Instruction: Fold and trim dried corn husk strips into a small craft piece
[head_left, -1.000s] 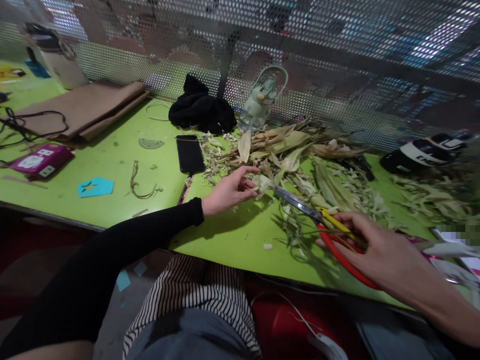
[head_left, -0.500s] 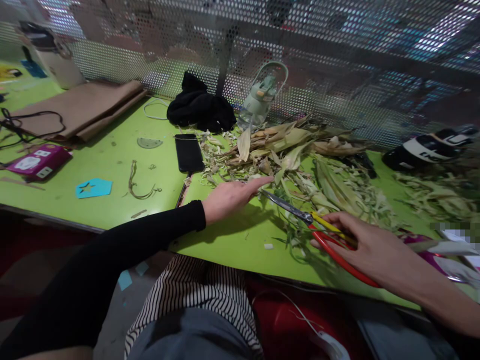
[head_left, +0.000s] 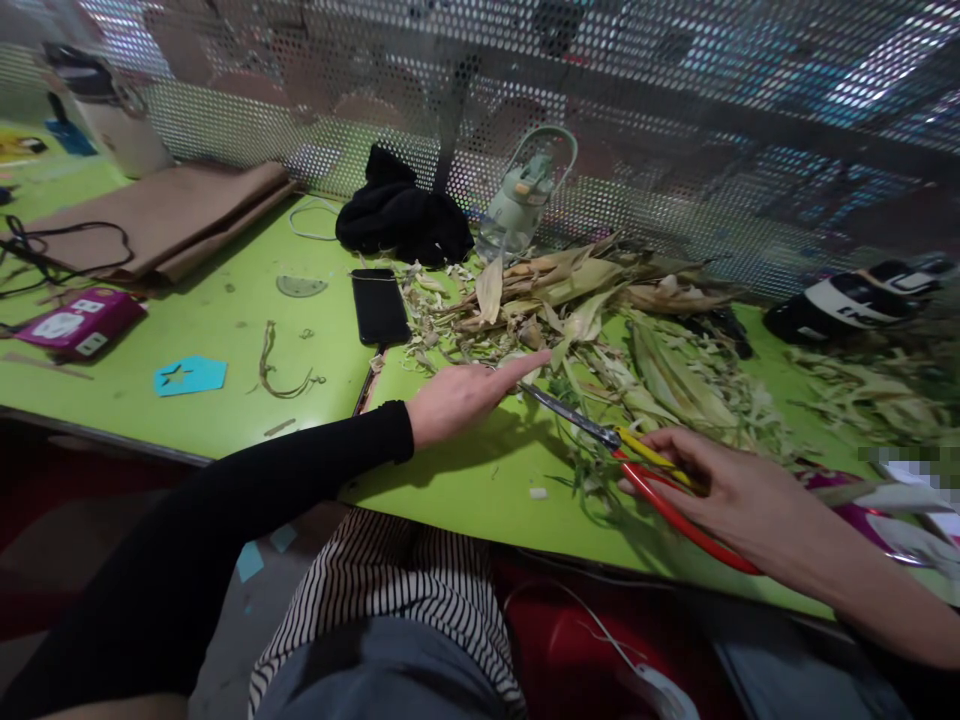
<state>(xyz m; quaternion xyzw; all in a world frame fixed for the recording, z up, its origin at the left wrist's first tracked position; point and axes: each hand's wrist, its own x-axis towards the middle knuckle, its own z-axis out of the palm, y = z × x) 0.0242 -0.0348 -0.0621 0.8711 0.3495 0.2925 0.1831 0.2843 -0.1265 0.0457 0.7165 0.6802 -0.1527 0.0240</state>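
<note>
"What's in the right hand point(head_left: 716, 485)?"

"Scissors point(head_left: 576, 416), gripped by the red and yellow handles, blades pointing at the left hand point(head_left: 459, 400)."

"And that one?"

"Index finger stretched out at the near edge of the husks point(head_left: 577, 285); I can't tell whether it pinches anything."

"Containers?"

"A green bottle point(head_left: 517, 205) just behind the husks, lid on, clear below, contents unclear. Black bottle point(head_left: 844, 308) to the right, white bottle point(head_left: 124, 130) far left, insides hidden."
</note>
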